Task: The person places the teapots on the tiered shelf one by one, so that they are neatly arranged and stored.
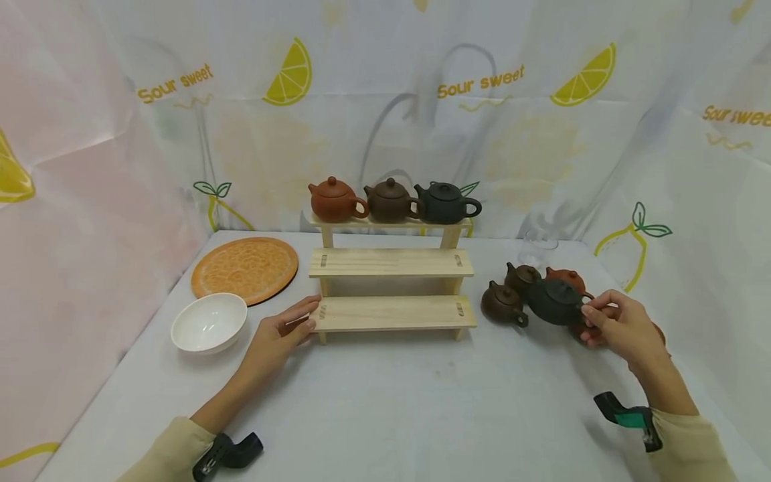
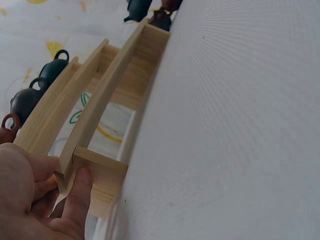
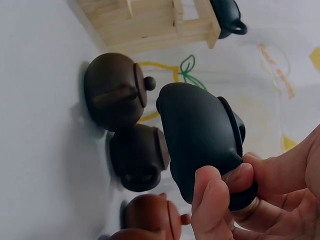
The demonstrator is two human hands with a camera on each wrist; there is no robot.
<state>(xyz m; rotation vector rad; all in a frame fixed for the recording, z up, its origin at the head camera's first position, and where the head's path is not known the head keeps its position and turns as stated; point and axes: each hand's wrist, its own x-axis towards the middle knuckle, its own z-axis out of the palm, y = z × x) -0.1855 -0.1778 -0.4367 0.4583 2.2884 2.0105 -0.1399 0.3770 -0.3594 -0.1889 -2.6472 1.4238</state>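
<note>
In the head view a stepped wooden stand (image 1: 391,314) holds three teapots on its top tier: an orange-red one (image 1: 334,201), a brown one (image 1: 390,202) and a black one (image 1: 444,204). My left hand (image 1: 280,335) grips the left end of the lowest tier, thumb and fingers on the board and its support (image 2: 102,175). On the right, my right hand (image 1: 626,328) pinches the handle of another black teapot (image 3: 202,135), held above the table. Beneath and around it are brown teapots (image 1: 502,304) and orange-red teapots (image 3: 152,215), partly hidden.
Left of the stand lie a round orange patterned mat (image 1: 243,268) and a white bowl (image 1: 209,323). A clear glass (image 1: 538,248) stands behind the teapots at right. Printed cloth (image 1: 385,114) hangs behind the white table (image 1: 391,408).
</note>
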